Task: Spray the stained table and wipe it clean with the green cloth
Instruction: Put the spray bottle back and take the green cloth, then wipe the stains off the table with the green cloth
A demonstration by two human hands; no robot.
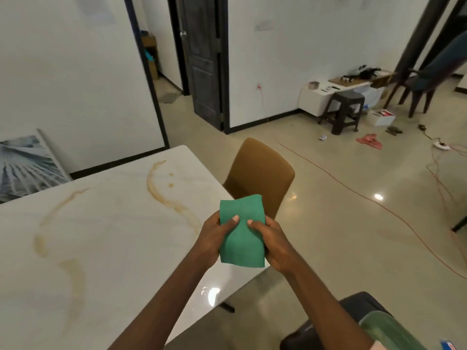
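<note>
Our left hand [213, 234] and right hand [271, 242] are both gripping the green cloth [241, 231], one on each side edge, thumbs pressing down on its front face and the other fingers curling round behind it. We are holding the cloth folded into a thick rectangle, up in the air over the near right edge of the white marble table [106, 223], not touching the top. The table is carrying long brownish stains: one curving streak [161, 193] is running down toward the cloth, and another broken trail [73, 281] is looping across the left part of the surface. A tan chair [260, 170] is standing just beyond the cloth, tucked against the table's far right side. At the lower right a dark seat [353, 314] is showing beside our right forearm, with something green and glossy [386, 332] lying on it; it is too blurred for us to name. A framed picture [25, 168] is leaning against the wall to the left.
</note>
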